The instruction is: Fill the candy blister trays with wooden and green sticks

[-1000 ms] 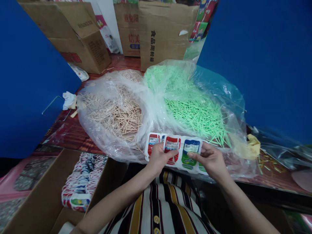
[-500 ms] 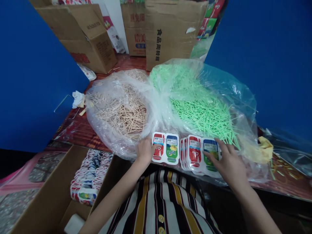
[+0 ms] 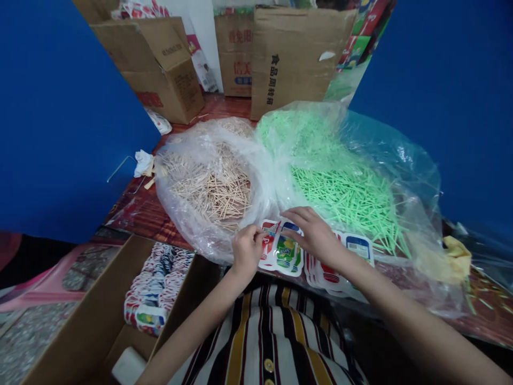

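Flat twin packets with red Cola and green-and-blue Sprite prints lie along the table's front edge. On the left packet (image 3: 287, 255), my left hand (image 3: 246, 250) is closed at the upper left edge, thumb and finger pinched. My right hand (image 3: 315, 235) reaches across from the right, its thumb over the packet's top part and its fingers at the upper edge. Whether something small sits between the two hands I cannot make out. Under my right wrist lies an overlapping stack of the same packets (image 3: 363, 247), partly covered by the forearm.
Behind my hands are a clear bag of light brown sticks (image 3: 228, 195) and one of green sticks (image 3: 348, 200). An open carton (image 3: 100, 299) at lower left holds rows of packets (image 3: 150, 319). Cardboard boxes (image 3: 300, 59) stand at the back, between blue panels (image 3: 449, 107).
My right hand has moved left from the right-hand stack onto the left packet. My left hand stays at that packet's left edge. The view has shifted slightly.
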A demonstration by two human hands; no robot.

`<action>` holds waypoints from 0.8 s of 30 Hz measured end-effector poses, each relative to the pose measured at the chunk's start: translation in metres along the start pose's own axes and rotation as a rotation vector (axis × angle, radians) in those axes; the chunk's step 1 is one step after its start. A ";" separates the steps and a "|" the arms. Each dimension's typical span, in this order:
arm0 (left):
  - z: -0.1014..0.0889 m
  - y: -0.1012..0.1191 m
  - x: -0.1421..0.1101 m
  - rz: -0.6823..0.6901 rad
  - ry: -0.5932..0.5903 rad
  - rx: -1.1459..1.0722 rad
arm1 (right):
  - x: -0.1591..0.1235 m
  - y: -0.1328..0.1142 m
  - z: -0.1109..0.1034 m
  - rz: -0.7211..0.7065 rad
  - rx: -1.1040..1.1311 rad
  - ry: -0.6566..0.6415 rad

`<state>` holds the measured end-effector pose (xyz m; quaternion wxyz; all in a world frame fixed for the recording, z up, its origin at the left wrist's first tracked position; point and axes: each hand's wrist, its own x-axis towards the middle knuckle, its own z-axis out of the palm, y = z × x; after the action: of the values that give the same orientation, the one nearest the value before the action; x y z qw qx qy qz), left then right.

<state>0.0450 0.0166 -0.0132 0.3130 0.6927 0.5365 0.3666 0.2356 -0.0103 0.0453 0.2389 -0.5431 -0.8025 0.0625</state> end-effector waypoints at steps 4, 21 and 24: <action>-0.003 0.004 0.002 -0.089 -0.052 -0.314 | 0.024 0.001 0.019 -0.089 0.173 -0.066; -0.021 0.004 0.003 -0.372 -0.153 -0.721 | 0.057 -0.011 0.019 0.040 0.356 -0.251; -0.029 0.000 0.000 -0.336 -0.073 -0.616 | 0.090 -0.016 0.019 0.024 0.389 -0.317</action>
<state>0.0203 0.0173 0.0026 0.5823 0.4804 0.4956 0.4296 0.1872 0.0678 0.0626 0.2094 -0.4799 -0.7963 0.3028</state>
